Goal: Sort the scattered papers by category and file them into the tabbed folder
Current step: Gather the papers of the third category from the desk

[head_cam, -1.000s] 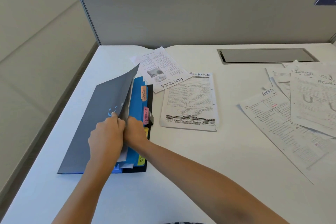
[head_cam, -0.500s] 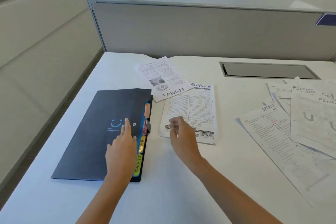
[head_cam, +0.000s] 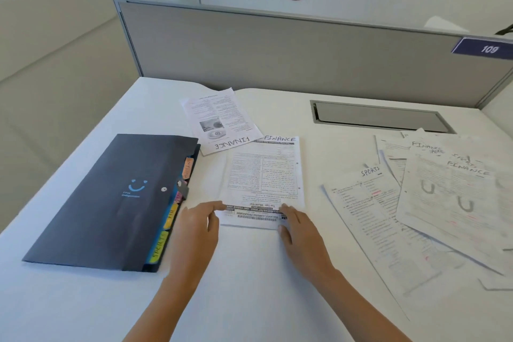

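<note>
White desk (head_cam: 249, 294) fills most of the view, backed at 12 o'clock by a grey partition (head_cam: 277, 55). At 9 o'clock the dark tabbed folder (head_cam: 111, 203) lies flat and closed, its long side slanting away. A loose heap of papers (head_cam: 433, 203) spreads at 3 o'clock, overlapping, with SPORTS and FINANCE handwritten on several tops. Between folder and heap, at the centre, sits a squared stack headed FINANCE (head_cam: 263, 172). At 11 o'clock from it, a single sheet marked FINANCE (head_cam: 219, 119) lies tilted, its corner reaching the stack's top edge. A grey recessed hatch (head_cam: 380, 116) is set into the desk at 1 o'clock.

Both hands are on the stack's near edge. The left hand (head_cam: 194, 233) lays an outstretched forefinger on the 7 o'clock corner, and the right hand (head_cam: 302, 236) lays its fingers on the 5 o'clock corner. The fingers lie loosely straight; whether either thumb is under the paper I cannot tell.

Coloured tabs (head_cam: 166, 219) poke from the folder's right edge. A blue plate reading 109 (head_cam: 485, 48) sits on the partition at 2 o'clock.
</note>
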Demonstrator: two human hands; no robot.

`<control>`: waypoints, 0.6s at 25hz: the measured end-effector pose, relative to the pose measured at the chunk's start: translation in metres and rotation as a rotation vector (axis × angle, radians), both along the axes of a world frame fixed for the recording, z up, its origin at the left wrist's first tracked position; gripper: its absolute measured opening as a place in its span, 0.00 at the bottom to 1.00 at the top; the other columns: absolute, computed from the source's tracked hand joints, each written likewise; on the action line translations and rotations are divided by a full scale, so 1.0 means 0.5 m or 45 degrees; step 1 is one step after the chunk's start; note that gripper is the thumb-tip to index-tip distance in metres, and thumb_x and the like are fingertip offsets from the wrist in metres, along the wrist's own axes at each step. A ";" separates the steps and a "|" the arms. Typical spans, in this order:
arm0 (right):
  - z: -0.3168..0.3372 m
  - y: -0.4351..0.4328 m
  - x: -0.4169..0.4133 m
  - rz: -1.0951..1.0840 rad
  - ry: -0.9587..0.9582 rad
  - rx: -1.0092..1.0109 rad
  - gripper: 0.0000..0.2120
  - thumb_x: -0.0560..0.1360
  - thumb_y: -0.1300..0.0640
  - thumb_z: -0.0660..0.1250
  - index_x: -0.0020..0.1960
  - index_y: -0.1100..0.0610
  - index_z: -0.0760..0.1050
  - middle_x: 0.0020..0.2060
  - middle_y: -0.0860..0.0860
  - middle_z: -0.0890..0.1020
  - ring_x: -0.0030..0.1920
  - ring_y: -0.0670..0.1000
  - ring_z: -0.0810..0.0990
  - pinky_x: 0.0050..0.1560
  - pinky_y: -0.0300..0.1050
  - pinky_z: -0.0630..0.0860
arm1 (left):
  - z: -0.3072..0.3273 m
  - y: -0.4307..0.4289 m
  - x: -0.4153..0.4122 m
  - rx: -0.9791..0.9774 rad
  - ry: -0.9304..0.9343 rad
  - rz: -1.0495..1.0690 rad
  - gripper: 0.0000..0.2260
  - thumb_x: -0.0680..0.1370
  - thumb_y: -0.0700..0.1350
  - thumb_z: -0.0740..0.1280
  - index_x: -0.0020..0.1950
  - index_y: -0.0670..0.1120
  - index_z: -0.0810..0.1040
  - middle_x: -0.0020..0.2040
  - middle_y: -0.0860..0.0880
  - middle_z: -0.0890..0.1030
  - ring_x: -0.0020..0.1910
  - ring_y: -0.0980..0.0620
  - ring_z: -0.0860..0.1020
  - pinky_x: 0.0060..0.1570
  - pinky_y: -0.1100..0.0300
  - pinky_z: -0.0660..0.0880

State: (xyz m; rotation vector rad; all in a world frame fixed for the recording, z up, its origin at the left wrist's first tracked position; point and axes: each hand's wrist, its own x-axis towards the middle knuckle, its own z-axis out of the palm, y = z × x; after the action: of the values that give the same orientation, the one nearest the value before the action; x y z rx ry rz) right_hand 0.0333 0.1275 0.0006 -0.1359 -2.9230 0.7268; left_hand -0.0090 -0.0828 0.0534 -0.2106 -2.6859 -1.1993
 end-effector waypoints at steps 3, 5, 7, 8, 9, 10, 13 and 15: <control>0.023 0.057 0.034 -0.221 0.140 0.006 0.07 0.77 0.62 0.63 0.53 0.57 0.76 0.41 0.50 0.79 0.42 0.51 0.78 0.38 0.39 0.73 | -0.014 0.048 0.026 -0.015 -0.053 0.044 0.15 0.77 0.34 0.61 0.52 0.50 0.81 0.53 0.55 0.82 0.52 0.52 0.78 0.62 0.52 0.72; 0.045 0.094 0.046 -0.392 0.077 -0.017 0.04 0.76 0.62 0.63 0.50 0.58 0.74 0.38 0.50 0.76 0.40 0.51 0.74 0.35 0.38 0.66 | -0.027 0.094 0.046 -0.075 -0.113 0.057 0.14 0.77 0.34 0.61 0.52 0.50 0.81 0.56 0.54 0.81 0.53 0.53 0.77 0.67 0.49 0.67; 0.051 0.118 0.049 -0.503 0.052 0.014 0.09 0.72 0.61 0.69 0.50 0.62 0.74 0.40 0.56 0.78 0.42 0.55 0.76 0.38 0.43 0.72 | -0.047 0.145 0.066 -0.187 -0.175 0.037 0.12 0.77 0.36 0.63 0.54 0.50 0.79 0.62 0.52 0.78 0.57 0.50 0.77 0.70 0.45 0.62; 0.048 0.129 0.051 -0.522 0.009 0.082 0.15 0.68 0.59 0.74 0.50 0.65 0.75 0.40 0.58 0.78 0.42 0.58 0.77 0.40 0.47 0.75 | -0.056 0.170 0.076 -0.237 -0.219 0.033 0.12 0.77 0.37 0.63 0.57 0.50 0.78 0.65 0.50 0.76 0.60 0.48 0.76 0.69 0.45 0.62; 0.048 0.137 0.055 -0.516 -0.023 0.139 0.22 0.66 0.57 0.77 0.52 0.68 0.74 0.42 0.60 0.78 0.43 0.59 0.77 0.43 0.51 0.77 | -0.065 0.192 0.087 -0.268 -0.259 0.035 0.13 0.76 0.38 0.63 0.59 0.49 0.77 0.67 0.49 0.73 0.61 0.47 0.75 0.67 0.45 0.64; 0.053 0.140 0.056 -0.489 -0.090 0.115 0.27 0.67 0.55 0.76 0.59 0.68 0.71 0.47 0.59 0.77 0.47 0.59 0.77 0.49 0.51 0.76 | -0.072 0.209 0.097 -0.279 -0.290 0.041 0.14 0.76 0.39 0.63 0.62 0.48 0.75 0.69 0.47 0.71 0.61 0.45 0.75 0.66 0.46 0.66; 0.060 0.152 0.060 -0.496 -0.268 -0.244 0.33 0.73 0.56 0.69 0.71 0.65 0.58 0.58 0.56 0.75 0.59 0.57 0.73 0.58 0.47 0.74 | -0.075 0.242 0.121 -0.208 -0.306 0.044 0.16 0.76 0.40 0.64 0.64 0.47 0.73 0.71 0.46 0.65 0.58 0.45 0.76 0.60 0.49 0.72; 0.053 0.163 0.062 -0.520 -0.303 -0.328 0.28 0.73 0.59 0.68 0.68 0.65 0.60 0.55 0.56 0.78 0.57 0.57 0.76 0.56 0.49 0.76 | -0.064 0.252 0.129 -0.110 -0.293 0.043 0.16 0.76 0.38 0.64 0.63 0.48 0.73 0.70 0.48 0.65 0.53 0.49 0.76 0.55 0.54 0.75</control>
State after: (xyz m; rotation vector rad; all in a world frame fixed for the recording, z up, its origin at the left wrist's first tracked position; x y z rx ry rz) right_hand 0.0643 0.2088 0.0272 -0.8691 -2.8473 1.0654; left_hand 0.0553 0.0434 0.0212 -0.0406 -2.9289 -1.1631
